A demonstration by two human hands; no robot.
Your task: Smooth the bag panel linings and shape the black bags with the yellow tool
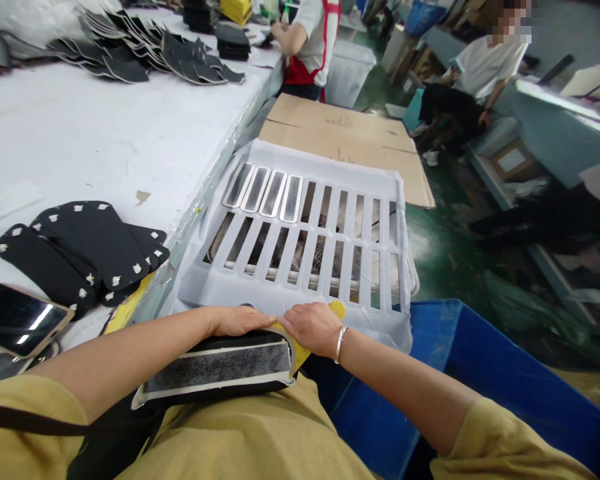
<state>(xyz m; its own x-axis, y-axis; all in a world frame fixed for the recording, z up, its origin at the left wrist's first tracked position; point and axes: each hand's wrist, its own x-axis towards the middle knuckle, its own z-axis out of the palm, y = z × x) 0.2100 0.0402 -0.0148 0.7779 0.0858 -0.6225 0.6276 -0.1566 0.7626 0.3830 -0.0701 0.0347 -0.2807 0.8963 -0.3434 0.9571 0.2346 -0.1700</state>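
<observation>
A long black box-shaped piece (217,367) rests against my front, its grey strip bordered in white facing up toward me. Over its far edge lies my left hand (237,320), gripping near the right end, its fingertips partly hidden. Close beside it, my right hand (314,327) is closed at the piece's right end around a flat yellow piece (301,355). A rounded yellow tip (337,309) shows beyond the knuckles. Just past my hands stands a white slotted tray (200,283), with several white-rimmed grey strips (267,192) at its far left.
On the white table (175,127) at left lie black flat panels (90,247), a phone (23,320) and heaped black pieces (145,53). A blue bin (445,347) stands right, cardboard (340,130) beyond the tray. Two people (310,47) are farther off.
</observation>
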